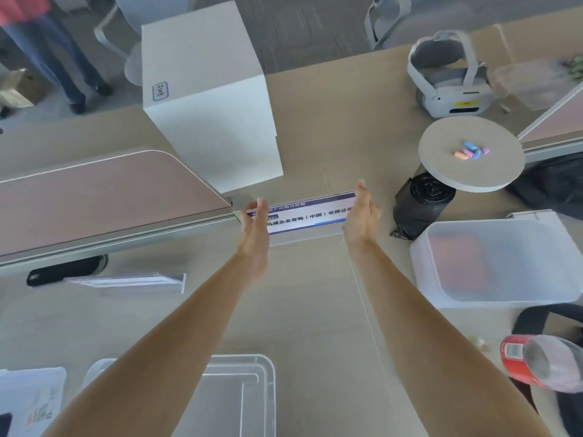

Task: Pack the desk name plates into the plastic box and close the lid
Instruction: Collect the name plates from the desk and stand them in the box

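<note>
Our left hand (255, 227) and our right hand (362, 216) are both stretched forward with straight fingers, the palms turned toward each other. Between them stands a name plate (303, 216) with blue and black print on white. The left hand is at its left end and the right hand is at its right end. Both hands are wide and flat, and no finger curls around the plate. We cannot tell if the palms already touch its ends.

The plate stands on the light desk (315, 294), just in front of a tall white carton (208, 105). To the left of the plate runs a pink desk divider (94, 197). Nearer to us and to the left of the plate, a second name plate (132, 282) of clear plastic lies on the desk, beside a black object (63, 271).

To the right of the plate there is a black roll of bags (422, 206), and partly over it a round grey disc (448, 175) with small coloured pieces (471, 150) on top. Nearer to us than the roll sits the translucent plastic box (492, 263), with something reddish showing through it. Behind the disc lies a white headset (448, 86).

Well in front of the plate, under our left forearm, lies a clear flat lid (246, 402) with stepped ridges. A bottle with a red label (536, 361) lies at the near right.
</note>
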Demonstrator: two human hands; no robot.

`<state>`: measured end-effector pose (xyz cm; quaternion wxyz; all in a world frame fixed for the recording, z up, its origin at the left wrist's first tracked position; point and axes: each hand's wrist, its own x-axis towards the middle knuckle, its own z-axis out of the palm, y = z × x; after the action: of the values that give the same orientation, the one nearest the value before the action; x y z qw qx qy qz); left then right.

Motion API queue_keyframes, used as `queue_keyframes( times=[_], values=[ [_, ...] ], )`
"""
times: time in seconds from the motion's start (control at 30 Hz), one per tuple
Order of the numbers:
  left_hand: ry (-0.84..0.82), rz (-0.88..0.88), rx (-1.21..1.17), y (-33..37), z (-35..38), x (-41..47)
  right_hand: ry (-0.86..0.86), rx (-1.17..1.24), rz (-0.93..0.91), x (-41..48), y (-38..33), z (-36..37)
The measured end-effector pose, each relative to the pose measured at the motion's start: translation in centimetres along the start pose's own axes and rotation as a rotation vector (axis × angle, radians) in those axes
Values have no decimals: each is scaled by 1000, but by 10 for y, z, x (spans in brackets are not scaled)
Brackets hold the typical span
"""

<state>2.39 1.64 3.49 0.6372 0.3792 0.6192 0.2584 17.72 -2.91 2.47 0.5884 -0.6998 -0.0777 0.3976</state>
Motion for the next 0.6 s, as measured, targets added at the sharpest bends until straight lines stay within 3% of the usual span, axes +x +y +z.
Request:
queue_keyframes(
  times=[0.27, 0.37, 0.47, 0.6],
  values=[
    [98, 203, 106, 26, -35, -55, 8, 132, -84, -78, -47, 7],
    [169, 162, -51, 40, -50, -85, -16, 146, -84, -118, -66, 13],
    [138, 155, -229, 52, -72, -112, -64, 106, -136, -156, -74, 17],
    [114, 147, -255, 60, -104, -137, -135, 63, -241, -200, -81, 20]
  ],
)
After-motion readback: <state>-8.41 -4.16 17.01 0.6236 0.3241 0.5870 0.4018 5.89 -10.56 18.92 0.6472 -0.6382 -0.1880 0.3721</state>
